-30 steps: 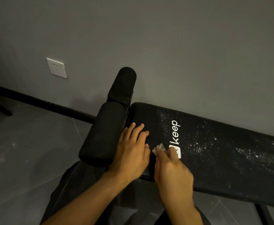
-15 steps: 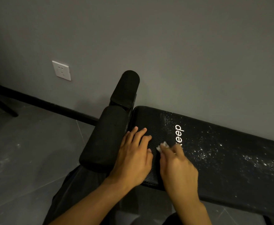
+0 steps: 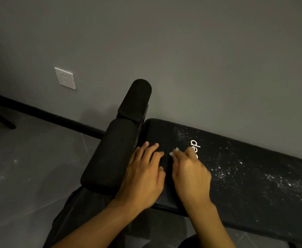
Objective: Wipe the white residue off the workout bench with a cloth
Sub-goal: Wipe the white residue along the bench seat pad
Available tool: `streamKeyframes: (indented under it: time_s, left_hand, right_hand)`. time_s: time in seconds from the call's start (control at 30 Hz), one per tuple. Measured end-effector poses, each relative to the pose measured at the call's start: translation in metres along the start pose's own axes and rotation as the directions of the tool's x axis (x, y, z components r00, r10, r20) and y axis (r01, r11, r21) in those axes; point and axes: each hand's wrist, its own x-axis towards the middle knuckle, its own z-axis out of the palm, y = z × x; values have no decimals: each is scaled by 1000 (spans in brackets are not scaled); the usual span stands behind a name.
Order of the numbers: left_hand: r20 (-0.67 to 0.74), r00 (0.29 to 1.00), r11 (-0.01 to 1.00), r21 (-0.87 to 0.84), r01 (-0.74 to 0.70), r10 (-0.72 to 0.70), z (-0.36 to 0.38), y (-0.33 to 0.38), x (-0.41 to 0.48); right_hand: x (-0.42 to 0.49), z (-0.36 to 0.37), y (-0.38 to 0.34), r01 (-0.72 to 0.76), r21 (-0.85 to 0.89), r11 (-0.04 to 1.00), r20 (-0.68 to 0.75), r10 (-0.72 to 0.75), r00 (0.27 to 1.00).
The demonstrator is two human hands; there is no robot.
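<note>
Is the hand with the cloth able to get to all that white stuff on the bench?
Probably yes. The right hand with the cloth already rests on the bench, and the white residue lies just to its right with nothing in between.

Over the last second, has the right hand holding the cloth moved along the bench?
Yes. The right hand slid away from the person across the black padded bench: it now hides most of the white logo, which was fully visible earlier.

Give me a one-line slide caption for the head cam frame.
Right hand presses a small white cloth on the black bench pad while the left hand rests flat; white residue remains to the right.
</note>
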Motion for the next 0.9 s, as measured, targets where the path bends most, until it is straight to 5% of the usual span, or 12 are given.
streamKeyframes:
  time_s: [0.17, 0.4, 0.6, 0.77, 0.9]
  left_hand:
    - [23, 1000, 1000, 9, 3, -4, 0, -2, 0]
    - [-10, 1000, 1000, -30, 2, -3, 1, -2, 1]
    - [13, 1000, 1000, -9, 4, -4, 0, -2, 0]
    - [8, 1000, 1000, -26, 2, -2, 2, -3, 0]
    - [-10, 1000, 1000, -19, 6, -6, 2, -2, 0]
  right_hand:
    - [60, 12, -8, -116, -8, 993, 56, 116, 992]
    - [20, 1, -3, 99, 21, 995, 26, -99, 995]
    - [92, 15, 0, -86, -31, 996, 95, 89, 991]
    - [42, 2, -8, 68, -15, 998, 60, -67, 996]
    - [57, 7, 4, 5, -61, 998, 43, -3, 999]
